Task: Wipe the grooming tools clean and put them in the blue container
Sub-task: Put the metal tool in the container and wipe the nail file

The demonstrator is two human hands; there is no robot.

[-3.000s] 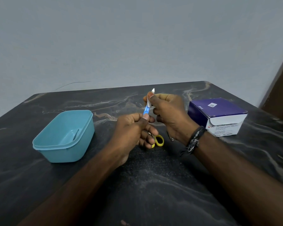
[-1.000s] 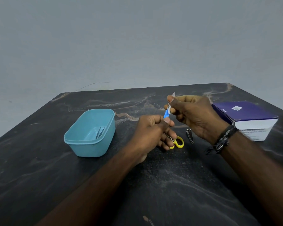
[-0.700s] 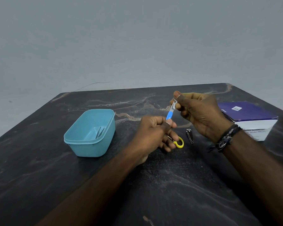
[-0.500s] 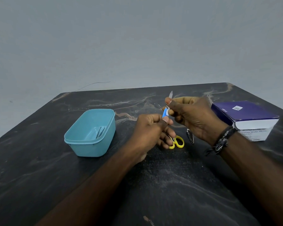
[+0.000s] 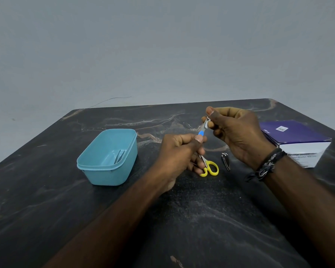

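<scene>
My left hand (image 5: 179, 151) grips the blue handle of a small grooming tool (image 5: 201, 132) above the dark table. My right hand (image 5: 234, 132) pinches a small white wipe (image 5: 207, 122) around the tool's metal tip. Yellow-handled scissors (image 5: 211, 168) lie on the table just under my left hand, partly hidden by its fingers. A silver nail clipper (image 5: 226, 161) lies right of the scissors. The blue container (image 5: 108, 157) stands to the left with a metal tool (image 5: 119, 156) inside.
A purple and white box (image 5: 296, 140) sits at the right side of the black marbled table (image 5: 182, 219). A grey wall rises behind the table's far edge.
My right hand slid the wipe along the tool, down toward the handle and back up to its tip. The left hand kept its grip, and the view shifted left since the earliest frame.
</scene>
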